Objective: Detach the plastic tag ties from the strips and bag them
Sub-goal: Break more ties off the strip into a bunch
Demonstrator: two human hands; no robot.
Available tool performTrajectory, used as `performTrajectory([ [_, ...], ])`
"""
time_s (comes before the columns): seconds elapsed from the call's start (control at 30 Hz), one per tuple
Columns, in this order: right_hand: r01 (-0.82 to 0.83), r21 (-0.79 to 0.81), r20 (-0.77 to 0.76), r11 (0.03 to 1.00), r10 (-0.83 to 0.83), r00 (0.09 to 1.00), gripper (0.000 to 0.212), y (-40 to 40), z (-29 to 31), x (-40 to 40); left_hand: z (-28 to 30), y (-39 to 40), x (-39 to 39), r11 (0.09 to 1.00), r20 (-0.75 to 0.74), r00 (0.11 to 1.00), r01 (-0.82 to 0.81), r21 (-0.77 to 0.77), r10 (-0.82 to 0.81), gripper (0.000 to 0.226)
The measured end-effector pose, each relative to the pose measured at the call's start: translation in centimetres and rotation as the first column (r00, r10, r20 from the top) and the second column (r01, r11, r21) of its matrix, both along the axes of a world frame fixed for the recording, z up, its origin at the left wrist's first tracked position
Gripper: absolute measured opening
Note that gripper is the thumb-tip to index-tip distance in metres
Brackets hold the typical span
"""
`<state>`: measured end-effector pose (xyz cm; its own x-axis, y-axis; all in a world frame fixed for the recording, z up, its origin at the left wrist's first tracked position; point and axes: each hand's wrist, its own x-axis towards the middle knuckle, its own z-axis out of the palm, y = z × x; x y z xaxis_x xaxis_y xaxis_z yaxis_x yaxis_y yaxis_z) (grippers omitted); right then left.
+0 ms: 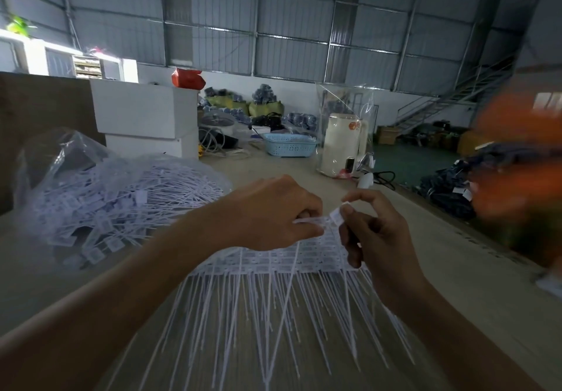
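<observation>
A stack of white tag-tie strips (273, 260) lies on the table in front of me, its long thin tails fanning toward the camera. My left hand (273, 211) is curled over the top edge of the strips and grips detached ties. My right hand (369, 226) pinches a single tag tie (336, 215) by its flat head between thumb and forefinger, just above the strip. A clear plastic bag (100, 196) full of loose white tag ties sits on the table to the left, a short way from my left forearm.
White boxes (146, 114) stand behind the bag. A blue basket (289, 144), a cream kettle in clear plastic (343, 144) and a cable lie at the table's far end. A blurred orange shape (517, 159) fills the right edge. The table edge runs diagonally at right.
</observation>
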<state>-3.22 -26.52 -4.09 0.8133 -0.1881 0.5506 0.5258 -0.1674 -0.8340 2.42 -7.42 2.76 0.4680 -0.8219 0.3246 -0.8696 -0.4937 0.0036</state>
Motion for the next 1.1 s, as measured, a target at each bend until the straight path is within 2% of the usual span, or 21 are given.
performTrajectory([
  [0.17,0.039,0.025,0.019,0.999,-0.040,0.999,0.003,0.3,0.0,0.1,-0.1,-0.1,0.0,1.000,0.012,1.000,-0.024,0.010,0.024,0.029],
  [0.4,0.069,0.081,0.005,0.994,-0.070,0.998,0.014,0.6,0.3,-0.1,-0.1,-0.4,-0.3,1.000,-0.038,0.999,-0.004,-0.019,0.003,0.029],
  [0.53,0.091,0.095,0.010,0.991,-0.093,0.996,0.012,0.9,0.3,0.0,-0.1,-0.6,-0.4,0.999,-0.063,0.998,-0.008,-0.047,0.005,0.029],
  [0.6,0.153,0.147,-0.009,0.977,-0.154,0.988,0.009,-0.2,0.6,0.2,0.0,-0.6,-0.9,0.998,-0.093,0.995,0.036,-0.056,-0.041,0.027],
  [0.7,0.336,0.343,-0.090,0.877,-0.326,0.941,0.014,-4.3,1.7,0.2,0.0,-0.4,-1.6,0.993,-0.116,0.986,0.117,-0.034,-0.120,0.022],
  [0.73,0.369,0.358,-0.096,0.858,-0.359,0.928,0.016,-5.4,1.9,0.1,0.1,-0.4,-1.6,0.991,-0.109,0.986,0.123,-0.054,-0.128,0.022],
  [0.8,0.339,0.233,-0.104,0.911,-0.324,0.940,0.018,-5.2,1.8,0.1,0.2,-0.5,-1.5,0.987,-0.089,0.988,0.114,-0.115,-0.124,0.025],
  [0.87,0.173,0.075,-0.136,0.982,-0.162,0.977,0.020,-3.0,1.3,0.2,0.2,-0.8,-1.2,0.984,-0.073,0.993,0.080,-0.159,-0.092,0.031],
  [0.97,-0.107,-0.040,-0.184,0.993,0.098,0.978,0.037,0.1,1.0,-0.5,-0.1,-1.1,-0.9,0.980,-0.042,0.997,0.051,-0.192,-0.060,0.037],
  [1.03,-0.155,-0.115,-0.175,0.981,0.134,0.975,0.038,1.0,1.1,-1.1,-0.5,-1.1,-0.8,0.973,-0.031,0.997,0.058,-0.223,-0.066,0.033],
  [1.1,-0.108,-0.182,-0.142,0.977,0.082,0.986,0.038,1.1,1.0,-1.4,-0.8,-1.2,-0.7,0.969,-0.041,0.998,0.045,-0.242,-0.057,0.035],
])
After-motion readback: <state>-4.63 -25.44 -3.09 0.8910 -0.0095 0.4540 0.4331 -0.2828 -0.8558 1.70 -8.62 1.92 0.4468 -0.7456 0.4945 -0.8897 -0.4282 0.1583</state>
